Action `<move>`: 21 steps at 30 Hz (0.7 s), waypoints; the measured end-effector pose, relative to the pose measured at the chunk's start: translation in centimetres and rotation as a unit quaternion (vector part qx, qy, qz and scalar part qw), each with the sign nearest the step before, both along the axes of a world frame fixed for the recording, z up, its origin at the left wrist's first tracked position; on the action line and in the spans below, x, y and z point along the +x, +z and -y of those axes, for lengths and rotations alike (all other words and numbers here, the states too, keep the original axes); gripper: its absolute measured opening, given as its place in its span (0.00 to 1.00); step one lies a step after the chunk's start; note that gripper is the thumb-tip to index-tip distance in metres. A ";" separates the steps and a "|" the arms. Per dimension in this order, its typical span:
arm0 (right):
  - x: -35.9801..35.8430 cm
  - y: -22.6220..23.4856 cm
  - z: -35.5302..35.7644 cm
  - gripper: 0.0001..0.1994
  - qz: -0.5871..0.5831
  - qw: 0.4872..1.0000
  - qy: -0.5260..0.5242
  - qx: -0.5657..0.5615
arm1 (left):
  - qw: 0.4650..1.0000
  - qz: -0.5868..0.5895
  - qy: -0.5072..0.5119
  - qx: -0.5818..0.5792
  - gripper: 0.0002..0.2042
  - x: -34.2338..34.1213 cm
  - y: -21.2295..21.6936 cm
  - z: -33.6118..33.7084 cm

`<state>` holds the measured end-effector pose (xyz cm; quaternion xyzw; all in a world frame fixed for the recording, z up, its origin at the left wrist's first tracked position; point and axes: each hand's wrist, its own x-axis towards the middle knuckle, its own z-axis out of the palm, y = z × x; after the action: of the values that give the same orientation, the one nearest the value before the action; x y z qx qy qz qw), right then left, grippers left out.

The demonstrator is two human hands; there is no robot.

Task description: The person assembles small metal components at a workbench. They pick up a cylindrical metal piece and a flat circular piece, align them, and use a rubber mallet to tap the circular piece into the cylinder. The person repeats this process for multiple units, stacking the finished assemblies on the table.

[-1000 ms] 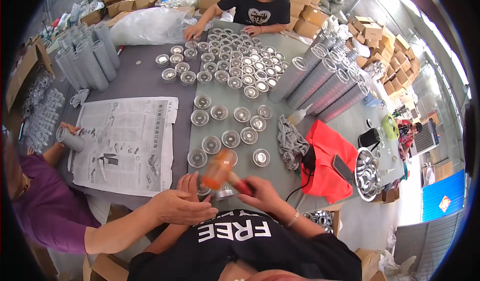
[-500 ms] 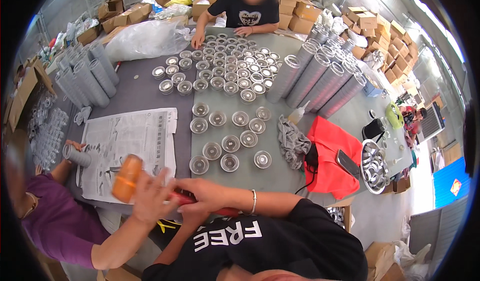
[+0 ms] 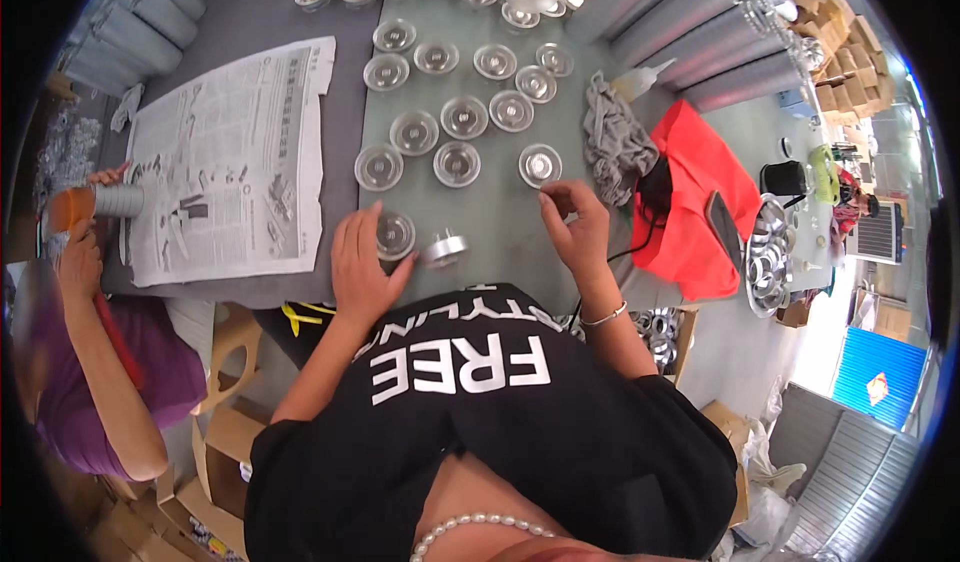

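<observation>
My left hand [image 3: 366,264] curls around the side of a clear round dish [image 3: 396,235] at the table's near edge, thumb and fingers at its rim. Just right of that dish, a small silver metal piece with thin prongs [image 3: 445,250] stands on the table, held by neither hand. My right hand [image 3: 580,224] is bent, thumb and forefinger apart, with nothing seen between them. Its fingertips are close to another clear dish [image 3: 541,166] with a bright metal centre; whether they touch it I cannot tell. Several similar dishes [image 3: 464,118] lie beyond in loose rows.
At the left, a co-worker in purple holds an orange-headed mallet [image 3: 72,209] against a grey stack of rings [image 3: 120,201]. Newspaper [image 3: 230,162] covers the table there. On the right lie a grey rag [image 3: 618,142], red cloth [image 3: 690,202], phone [image 3: 724,227] and metal tray [image 3: 766,297].
The mallet has passed from my hands to the co-worker. My hands have moved apart to the dishes, and the view has tilted downward. The silver pronged piece now shows beside my left hand.
</observation>
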<state>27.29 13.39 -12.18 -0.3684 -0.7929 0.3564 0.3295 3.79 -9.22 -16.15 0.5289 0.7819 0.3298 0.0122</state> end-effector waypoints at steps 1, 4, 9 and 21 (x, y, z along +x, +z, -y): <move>-0.1 -0.1 0.5 0.07 0.031 0.999 0.014 0.001 | 1.000 0.004 -0.001 -0.001 0.40 0.0 -0.3 0.3; -2.7 0.5 1.5 0.10 0.073 0.994 0.070 0.041 | 1.000 0.003 -0.006 0.003 0.40 0.0 0.4 -0.1; -6.1 2.2 3.8 0.23 0.089 0.964 0.243 0.055 | 1.000 -0.006 -0.011 0.004 0.40 -0.4 0.4 -0.3; -7.3 2.3 4.9 0.39 0.239 0.931 0.274 -0.015 | 1.000 -0.009 -0.012 0.011 0.39 -0.3 0.2 -0.2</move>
<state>20.03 8.46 -9.92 -0.2161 -0.9128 0.3463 0.0144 3.49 -9.04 -15.95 0.5411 0.7720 0.3336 0.0033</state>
